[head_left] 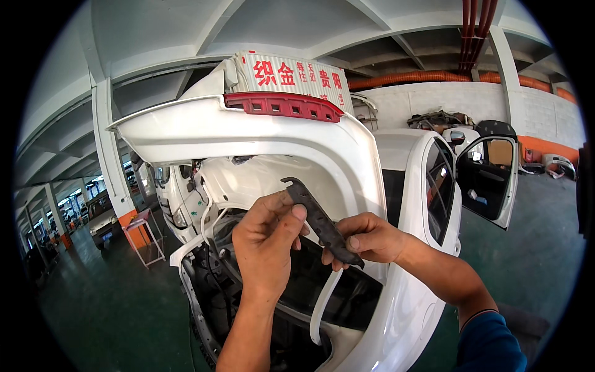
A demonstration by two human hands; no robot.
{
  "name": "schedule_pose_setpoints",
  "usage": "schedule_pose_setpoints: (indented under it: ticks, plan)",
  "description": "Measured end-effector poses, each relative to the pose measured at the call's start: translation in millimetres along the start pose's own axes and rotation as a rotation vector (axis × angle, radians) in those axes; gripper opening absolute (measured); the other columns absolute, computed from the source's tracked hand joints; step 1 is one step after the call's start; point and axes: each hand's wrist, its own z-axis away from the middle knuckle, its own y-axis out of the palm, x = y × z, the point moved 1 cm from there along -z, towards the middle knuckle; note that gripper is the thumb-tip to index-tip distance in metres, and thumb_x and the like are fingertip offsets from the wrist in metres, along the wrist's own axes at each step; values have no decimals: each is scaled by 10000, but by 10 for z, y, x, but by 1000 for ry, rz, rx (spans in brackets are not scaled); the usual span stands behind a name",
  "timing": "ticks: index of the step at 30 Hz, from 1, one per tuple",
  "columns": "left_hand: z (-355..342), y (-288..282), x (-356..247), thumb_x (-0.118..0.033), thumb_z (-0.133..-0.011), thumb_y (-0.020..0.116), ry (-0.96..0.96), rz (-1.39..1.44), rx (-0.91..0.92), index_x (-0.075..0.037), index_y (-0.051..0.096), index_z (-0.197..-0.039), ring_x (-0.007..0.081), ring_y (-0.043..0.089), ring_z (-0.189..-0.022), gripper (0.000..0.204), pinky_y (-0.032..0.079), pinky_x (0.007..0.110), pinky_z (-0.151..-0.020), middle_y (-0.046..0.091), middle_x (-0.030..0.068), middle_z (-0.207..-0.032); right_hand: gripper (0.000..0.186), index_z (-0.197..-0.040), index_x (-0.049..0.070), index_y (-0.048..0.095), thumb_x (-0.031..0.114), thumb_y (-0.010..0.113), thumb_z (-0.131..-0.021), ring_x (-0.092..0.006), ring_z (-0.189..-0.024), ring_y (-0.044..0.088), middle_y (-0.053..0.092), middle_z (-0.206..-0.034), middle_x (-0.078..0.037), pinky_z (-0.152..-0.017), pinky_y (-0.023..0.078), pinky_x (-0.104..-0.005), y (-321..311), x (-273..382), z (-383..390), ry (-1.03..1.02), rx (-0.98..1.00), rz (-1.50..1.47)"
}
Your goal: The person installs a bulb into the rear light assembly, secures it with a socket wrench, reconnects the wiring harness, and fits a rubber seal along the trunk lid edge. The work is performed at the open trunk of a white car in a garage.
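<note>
Between my two hands is a dark grey, elongated plastic trim piece (321, 224) with a hooked upper end and small notches along it. My left hand (273, 226) pinches its upper part, thumb on the near face. Around its lower end close the fingers of my right hand (365, 239). The piece slants from upper left to lower right, in front of a white car's raised trunk lid (273, 133). On the lid's edge sits a red light strip (282, 106) with several square openings. Below my hands lies the car's open trunk (291, 341), dark inside.
The white car's body (412, 297) runs along the right. Farther right, another white vehicle has its door (496, 180) swung open. A metal stand (144, 239) is beside a pillar (111, 149) at left. Behind the lid stands a white corrugated panel (297, 74) with red lettering.
</note>
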Motion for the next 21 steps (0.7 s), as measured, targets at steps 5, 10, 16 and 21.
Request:
schedule_pose_setpoints:
  ticks: [5, 10, 16, 21]
  plan:
    - [-27, -9, 9, -68, -968, 738, -46, -10, -42, 35, 705, -1144, 99, 646, -722, 206, 474, 225, -580, 725, 47, -902, 487, -1383, -69, 577, 300, 622, -1069, -268, -951, 769, 741, -1156, -223, -749, 615, -329, 35, -29, 26, 38, 2, -89]
    - [-41, -14, 7, -80, -972, 731, -72, -4, -88, 23, 711, -1125, 96, 644, -710, 186, 477, 230, -586, 723, 36, -875, 500, -1405, -71, 542, 317, 575, -1091, -285, -942, 773, 736, -1151, -240, -719, 626, -330, 72, -59, 29, 65, 5, -165]
    - [-42, -22, 3, -94, -972, 734, -71, -42, -110, 12, 716, -1125, 94, 645, -699, 187, 469, 225, -578, 719, 27, -853, 508, -1415, -75, 525, 323, 554, -1100, -288, -928, 770, 731, -1158, -242, -704, 624, -339, 91, -74, 22, 40, 16, -201]
    - [-45, -39, 4, -100, -965, 741, -43, -59, -122, 9, 718, -1120, 96, 650, -692, 191, 468, 223, -566, 720, 29, -843, 470, -1397, -37, 549, 330, 543, -1104, -274, -918, 766, 737, -1153, -222, -706, 620, -338, 106, -88, 11, 66, 3, -209]
